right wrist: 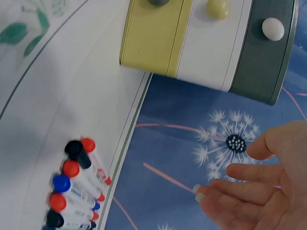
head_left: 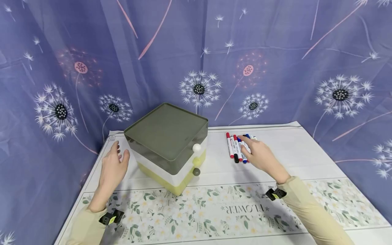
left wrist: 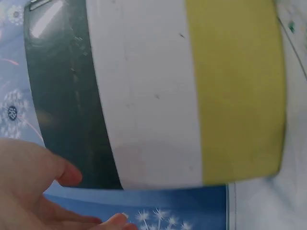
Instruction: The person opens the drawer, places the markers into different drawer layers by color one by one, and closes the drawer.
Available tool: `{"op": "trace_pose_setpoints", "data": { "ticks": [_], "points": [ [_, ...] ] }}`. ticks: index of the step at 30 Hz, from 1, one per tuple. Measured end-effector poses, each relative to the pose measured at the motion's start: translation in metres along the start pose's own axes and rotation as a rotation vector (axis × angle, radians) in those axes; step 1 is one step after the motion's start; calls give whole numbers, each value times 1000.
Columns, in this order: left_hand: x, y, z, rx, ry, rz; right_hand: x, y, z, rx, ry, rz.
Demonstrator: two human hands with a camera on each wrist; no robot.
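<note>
A three-drawer storage box [head_left: 166, 134], dark green above white above yellow, stands turned at an angle on the table. One round knob in white, yellow or dark green marks each drawer front. My left hand [head_left: 113, 170] is beside the box's left side, fingers loosely bent and holding nothing; whether a fingertip touches the box cannot be told. To the right lies a row of markers [right wrist: 76, 184] with red, black and blue caps. Over the row's right end in the head view is my right hand [head_left: 260, 154], which holds nothing and hides part of it.
A white cloth [head_left: 291, 146] with a printed floral band [head_left: 196, 214] covers the table. Behind and at both sides hangs a blue-purple curtain [head_left: 171, 61] with dandelion prints. The box's back corner is near it.
</note>
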State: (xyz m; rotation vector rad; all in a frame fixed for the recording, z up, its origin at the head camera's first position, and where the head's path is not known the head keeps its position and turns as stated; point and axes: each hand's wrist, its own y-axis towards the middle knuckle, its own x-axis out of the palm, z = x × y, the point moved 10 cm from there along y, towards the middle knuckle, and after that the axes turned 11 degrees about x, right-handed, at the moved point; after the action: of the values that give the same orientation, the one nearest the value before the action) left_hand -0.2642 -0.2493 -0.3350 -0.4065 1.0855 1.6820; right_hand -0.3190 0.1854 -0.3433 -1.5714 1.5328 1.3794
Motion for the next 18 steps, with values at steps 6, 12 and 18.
{"op": "trace_pose_setpoints", "data": {
  "ticks": [6, 12, 18],
  "points": [
    [-5, 10, 10, -35, -61, 75, 0, 1, -7, 42, 92, 4],
    [-12, 18, 20, -68, -60, 173, -4, 2, -25, 16, 184, 71],
    [-15, 20, 31, -62, -50, 250, -2, 1, -38, -6, 204, 95]
  ]
}}
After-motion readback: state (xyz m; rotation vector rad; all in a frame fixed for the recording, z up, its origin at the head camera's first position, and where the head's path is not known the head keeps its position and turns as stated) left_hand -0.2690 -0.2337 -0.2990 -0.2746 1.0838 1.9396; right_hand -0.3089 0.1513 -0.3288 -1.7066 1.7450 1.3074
